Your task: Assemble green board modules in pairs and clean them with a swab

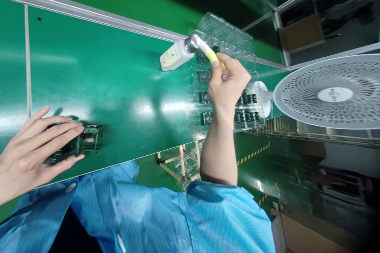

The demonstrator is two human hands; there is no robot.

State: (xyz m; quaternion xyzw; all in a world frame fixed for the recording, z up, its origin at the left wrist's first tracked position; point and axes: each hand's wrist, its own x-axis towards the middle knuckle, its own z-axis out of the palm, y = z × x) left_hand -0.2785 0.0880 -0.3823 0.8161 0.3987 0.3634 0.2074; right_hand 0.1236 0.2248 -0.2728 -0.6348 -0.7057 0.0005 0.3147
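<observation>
My right hand (pixel 227 81) pinches a yellow-and-white brush (pixel 211 54), whose far end meets the metal top (pixel 191 43) of a white plastic bottle (pixel 175 56). The bottle leans over on the green bench, and the brush's tip is too blurred to make out. At the left, my left hand (pixel 41 146) lies with fingers stretched over small green circuit boards (pixel 89 139), partly covering them. Under and around my right hand is a clear plastic tray (pixel 228 35) with several small boards (pixel 204 97) in its compartments.
A white fan (pixel 335 95) stands at the right on a round base (pixel 263 99). A metal rail (pixel 97 15) runs along the far edge of the green bench (pixel 127 87). Beyond the near edge is a pipe-frame rack (pixel 181 162). A cardboard box (pixel 303 35) sits farther off.
</observation>
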